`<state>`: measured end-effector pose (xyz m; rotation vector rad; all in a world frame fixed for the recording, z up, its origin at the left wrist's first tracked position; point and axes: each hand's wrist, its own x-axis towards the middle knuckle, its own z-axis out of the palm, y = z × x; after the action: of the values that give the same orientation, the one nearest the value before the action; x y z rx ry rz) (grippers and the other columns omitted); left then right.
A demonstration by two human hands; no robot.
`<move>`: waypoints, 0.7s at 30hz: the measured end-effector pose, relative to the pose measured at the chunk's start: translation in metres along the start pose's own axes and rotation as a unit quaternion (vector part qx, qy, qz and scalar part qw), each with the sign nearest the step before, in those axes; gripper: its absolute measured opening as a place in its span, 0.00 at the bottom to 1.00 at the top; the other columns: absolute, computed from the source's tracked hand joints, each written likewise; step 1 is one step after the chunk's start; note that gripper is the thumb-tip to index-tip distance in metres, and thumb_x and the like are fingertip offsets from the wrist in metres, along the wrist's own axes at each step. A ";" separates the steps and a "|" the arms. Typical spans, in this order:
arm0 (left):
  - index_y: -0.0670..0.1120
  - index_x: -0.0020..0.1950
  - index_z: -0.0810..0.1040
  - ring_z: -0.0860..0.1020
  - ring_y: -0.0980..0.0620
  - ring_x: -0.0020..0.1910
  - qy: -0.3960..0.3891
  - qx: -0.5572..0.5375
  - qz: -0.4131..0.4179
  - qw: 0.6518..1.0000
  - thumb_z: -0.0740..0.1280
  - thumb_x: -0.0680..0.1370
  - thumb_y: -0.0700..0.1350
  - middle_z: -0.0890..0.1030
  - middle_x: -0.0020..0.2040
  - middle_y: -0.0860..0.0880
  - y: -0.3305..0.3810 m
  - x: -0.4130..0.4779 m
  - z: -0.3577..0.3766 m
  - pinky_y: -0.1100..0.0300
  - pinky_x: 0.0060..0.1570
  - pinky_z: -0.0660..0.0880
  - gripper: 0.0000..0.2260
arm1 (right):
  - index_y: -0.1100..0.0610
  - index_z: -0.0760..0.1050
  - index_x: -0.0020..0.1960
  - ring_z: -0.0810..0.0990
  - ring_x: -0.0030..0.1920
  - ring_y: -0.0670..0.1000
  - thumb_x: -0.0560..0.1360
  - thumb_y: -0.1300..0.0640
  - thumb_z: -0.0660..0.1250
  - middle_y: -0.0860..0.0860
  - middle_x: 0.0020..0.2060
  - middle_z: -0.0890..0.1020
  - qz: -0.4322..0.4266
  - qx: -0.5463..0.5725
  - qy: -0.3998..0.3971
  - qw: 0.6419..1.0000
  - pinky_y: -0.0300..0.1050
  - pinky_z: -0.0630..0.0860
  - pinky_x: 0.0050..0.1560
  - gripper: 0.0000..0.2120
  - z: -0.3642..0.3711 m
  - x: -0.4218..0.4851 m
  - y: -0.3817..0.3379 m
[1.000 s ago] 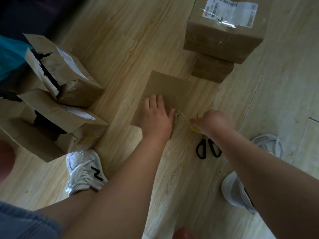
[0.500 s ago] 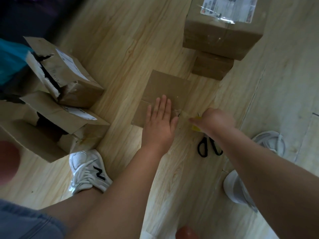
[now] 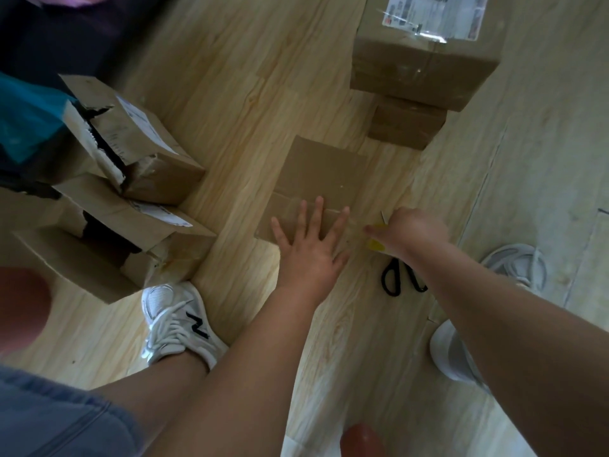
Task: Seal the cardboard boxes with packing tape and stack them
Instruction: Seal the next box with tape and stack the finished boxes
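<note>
In the middle of the frame a flat brown cardboard box [image 3: 323, 169] lies on the wooden floor [image 3: 250, 77], and the left hand [image 3: 309, 249] rests palm down on its near end, fingers straight and spread wide, the fingertips reaching a pale line that crosses the lid. Just beside the box's right near corner, the right hand [image 3: 412, 230] is curled round a yellow object [image 3: 375, 244], mostly hidden, so what it is cannot be told. The box top is plain, closed and unlabelled. Black-handled scissors [image 3: 393, 280] lie on the floor under the right wrist. At the upper right a large closed box [image 3: 425, 70] with a white label sits on top of a smaller closed box [image 3: 405, 123]. At the left two torn boxes, one [image 3: 155, 159] stacked on the other [image 3: 108, 245], stand open towards the left; their insides are dark and what they hold cannot be seen. A white shoe [image 3: 174, 321] stands just beside the lower one
</note>
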<state>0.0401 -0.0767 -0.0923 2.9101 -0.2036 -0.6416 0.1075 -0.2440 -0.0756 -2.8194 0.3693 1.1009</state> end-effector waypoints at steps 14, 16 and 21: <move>0.62 0.80 0.52 0.46 0.44 0.80 0.009 -0.246 -0.196 0.949 0.72 0.65 0.69 0.43 0.81 0.48 -0.026 0.006 -0.038 0.40 0.76 0.54 0.48 | 0.57 0.75 0.39 0.78 0.34 0.54 0.72 0.30 0.67 0.54 0.33 0.78 -0.049 0.172 0.013 0.984 0.46 0.73 0.35 0.28 -0.011 -0.001 0.007; 0.62 0.79 0.57 0.54 0.48 0.79 -0.002 -0.356 -0.193 0.914 0.74 0.60 0.69 0.50 0.81 0.50 -0.029 0.002 -0.042 0.43 0.75 0.59 0.50 | 0.55 0.71 0.34 0.73 0.30 0.53 0.70 0.29 0.69 0.52 0.29 0.72 -0.063 0.185 0.026 0.980 0.47 0.67 0.34 0.29 -0.021 -0.003 0.007; 0.56 0.78 0.62 0.68 0.55 0.71 -0.013 -0.530 -0.182 0.828 0.80 0.64 0.58 0.63 0.76 0.54 -0.025 -0.018 -0.039 0.53 0.70 0.68 0.46 | 0.56 0.71 0.35 0.68 0.28 0.50 0.66 0.28 0.71 0.50 0.29 0.71 -0.086 0.147 0.017 0.985 0.44 0.64 0.30 0.30 -0.044 -0.011 0.008</move>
<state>0.0434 -0.0447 -0.0546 1.8392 0.5541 -0.5710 0.1268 -0.2578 -0.0358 -2.5572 0.2585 0.8843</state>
